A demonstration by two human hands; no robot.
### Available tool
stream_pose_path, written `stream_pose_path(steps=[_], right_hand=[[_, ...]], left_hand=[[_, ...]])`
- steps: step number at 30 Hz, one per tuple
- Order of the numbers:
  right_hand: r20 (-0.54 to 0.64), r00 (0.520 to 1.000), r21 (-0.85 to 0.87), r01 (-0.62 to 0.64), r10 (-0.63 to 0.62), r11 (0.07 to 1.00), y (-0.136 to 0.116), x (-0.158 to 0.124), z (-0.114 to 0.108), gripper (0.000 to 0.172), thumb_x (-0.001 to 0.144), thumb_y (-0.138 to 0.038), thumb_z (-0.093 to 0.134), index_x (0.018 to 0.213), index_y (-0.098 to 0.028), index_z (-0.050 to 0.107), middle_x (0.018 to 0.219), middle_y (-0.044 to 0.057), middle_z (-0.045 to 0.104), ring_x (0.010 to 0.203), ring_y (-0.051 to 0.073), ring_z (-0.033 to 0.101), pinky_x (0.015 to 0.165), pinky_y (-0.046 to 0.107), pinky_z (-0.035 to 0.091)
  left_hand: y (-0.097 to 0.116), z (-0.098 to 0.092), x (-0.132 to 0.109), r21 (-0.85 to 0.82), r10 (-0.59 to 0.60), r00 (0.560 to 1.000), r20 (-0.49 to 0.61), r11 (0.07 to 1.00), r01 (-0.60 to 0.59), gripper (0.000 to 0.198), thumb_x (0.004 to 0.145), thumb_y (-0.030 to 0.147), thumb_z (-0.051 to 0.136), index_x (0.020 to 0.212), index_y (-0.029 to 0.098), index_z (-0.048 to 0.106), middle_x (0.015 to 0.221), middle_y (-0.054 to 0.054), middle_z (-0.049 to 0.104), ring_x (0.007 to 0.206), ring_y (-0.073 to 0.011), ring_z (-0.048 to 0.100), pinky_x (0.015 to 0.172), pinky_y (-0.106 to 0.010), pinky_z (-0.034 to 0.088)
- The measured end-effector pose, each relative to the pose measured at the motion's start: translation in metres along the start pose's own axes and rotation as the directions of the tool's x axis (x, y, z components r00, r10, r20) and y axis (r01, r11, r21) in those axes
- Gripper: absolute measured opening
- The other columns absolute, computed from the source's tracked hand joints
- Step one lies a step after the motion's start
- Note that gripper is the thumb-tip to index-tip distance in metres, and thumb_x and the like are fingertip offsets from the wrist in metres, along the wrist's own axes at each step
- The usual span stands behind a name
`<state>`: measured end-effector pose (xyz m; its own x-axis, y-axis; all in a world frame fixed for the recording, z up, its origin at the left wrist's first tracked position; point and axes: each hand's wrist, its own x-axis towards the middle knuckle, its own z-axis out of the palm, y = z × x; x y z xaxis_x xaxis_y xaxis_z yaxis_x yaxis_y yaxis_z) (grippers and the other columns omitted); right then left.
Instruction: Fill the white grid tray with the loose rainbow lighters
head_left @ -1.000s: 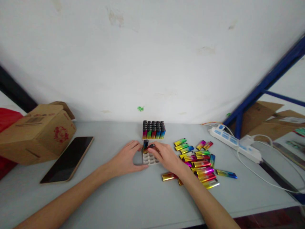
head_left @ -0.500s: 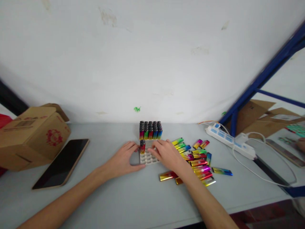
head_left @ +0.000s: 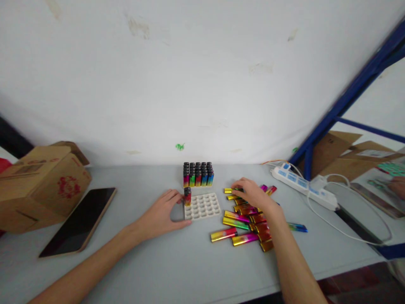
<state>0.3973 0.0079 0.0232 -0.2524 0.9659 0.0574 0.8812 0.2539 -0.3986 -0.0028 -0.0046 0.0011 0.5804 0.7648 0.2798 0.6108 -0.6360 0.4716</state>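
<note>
– What is the left hand (head_left: 164, 211) doing?
– It is lying on the table (head_left: 190, 261) with its fingers spread apart, touching the left edge of the white tray (head_left: 205, 207). I think that is stopping the tray from sliding.
– Where is the standing lighter (head_left: 187, 196)?
– It is sitting upright in the tray's far left corner hole, just beside those fingertips.
– And the right hand (head_left: 253, 195)?
– It is reaching over the pile of shiny lighters (head_left: 243, 223) beside the tray. Its fingers are bending down onto one, but I cannot tell if they are pinching it.

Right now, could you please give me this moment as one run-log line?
left hand: at left edge of tray | right hand: over loose lighters | in tray: one upright lighter
</note>
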Motion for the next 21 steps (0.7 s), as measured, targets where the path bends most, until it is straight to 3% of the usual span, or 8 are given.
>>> stream_pose_path(steps=[4,7,11,16,21], right_hand=[[-0.165,0.986,0.111,0.036,-0.017,0.993,-0.001,-0.001,0.003,0.012,0.111,-0.028,0.068,0.119,-0.022,0.074,0.112,0.012,0.084,0.103,0.029,0.079,0.096,0.040,0.059],[-0.264,0.964,0.246,0.092,-0.025,0.965,-0.015,-0.003,-0.002,0.025,0.117,-0.043,0.057,0.128,-0.024,0.069,0.088,0.002,0.079,0.078,0.024,0.071,0.082,0.036,0.055],[-0.310,0.950,0.326,0.137,-0.031,0.935,-0.045,-0.001,-0.005,0.042,0.110,-0.066,0.067,0.109,-0.025,0.075,0.070,-0.004,0.062,0.065,0.020,0.055,0.070,0.033,0.044],[-0.270,0.963,0.540,0.135,0.019,0.831,-0.078,0.008,0.016,0.069,0.100,-0.090,0.067,0.076,-0.026,0.059,0.066,-0.004,0.052,0.067,0.018,0.049,0.065,0.032,0.039],[-0.144,0.989,0.780,0.140,-0.043,0.610,-0.103,0.008,0.038,0.067,0.110,-0.089,0.049,0.091,-0.026,0.062,0.074,-0.001,0.067,0.073,0.020,0.063,0.075,0.033,0.053]], left_hand=[[0.002,0.000,0.000,0.011,-0.013,1.000,0.022,1.000,0.013,0.050,0.091,0.066,0.090,0.111,0.024,0.069,0.118,-0.009,0.076,0.112,-0.0336,0.075,0.102,-0.044,0.063],[0.002,0.000,0.001,0.005,-0.020,1.000,0.024,1.000,0.020,0.051,0.090,0.065,0.090,0.110,0.024,0.068,0.118,-0.009,0.075,0.112,-0.0340,0.074,0.104,-0.046,0.063],[0.002,-0.001,0.002,-0.008,-0.003,1.000,0.023,1.000,0.003,0.051,0.089,0.068,0.090,0.106,0.025,0.068,0.117,-0.010,0.076,0.111,-0.0345,0.074,0.103,-0.047,0.063],[0.000,0.000,0.003,-0.007,0.007,1.000,0.012,1.000,-0.006,0.051,0.089,0.069,0.090,0.104,0.025,0.068,0.114,-0.009,0.076,0.108,-0.0343,0.075,0.100,-0.047,0.063],[0.000,0.000,0.003,0.005,0.020,1.000,0.011,1.000,-0.020,0.052,0.090,0.069,0.090,0.105,0.025,0.068,0.113,-0.008,0.076,0.108,-0.0338,0.074,0.099,-0.046,0.062]])
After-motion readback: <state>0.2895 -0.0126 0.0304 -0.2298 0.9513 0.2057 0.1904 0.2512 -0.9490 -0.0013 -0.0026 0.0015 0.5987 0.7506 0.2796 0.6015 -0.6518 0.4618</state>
